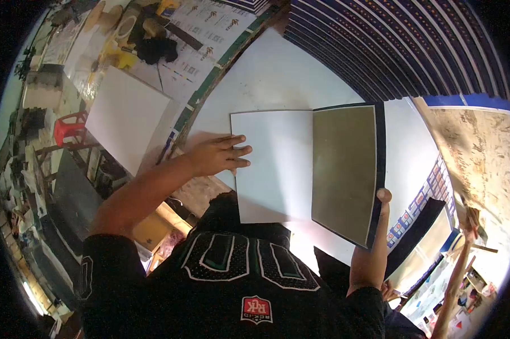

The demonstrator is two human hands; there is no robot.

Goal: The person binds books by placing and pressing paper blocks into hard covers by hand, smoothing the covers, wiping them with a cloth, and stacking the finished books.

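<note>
An opened hardcover book (274, 169) lies in front of me, its white page block on the left and its cover swung out to the right. The cover's inside is a grey-brown board (344, 169) framed by a dark blue edge. My left hand (218, 155) rests at the left edge of the white page, fingers stretched apart over it. At the cover's outer edge is my right hand (383, 196), its thumb on top and its other fingers hidden beneath. That side of the cover looks tilted up.
Stacked dark blue books (390, 48) fill the upper right of the white table (255, 73). A pile of white sheets (128, 118) sits to the left, below a dark cloth (156, 50). Beyond stands a red plastic chair (70, 129). Printed sheets (421, 198) lie at the right.
</note>
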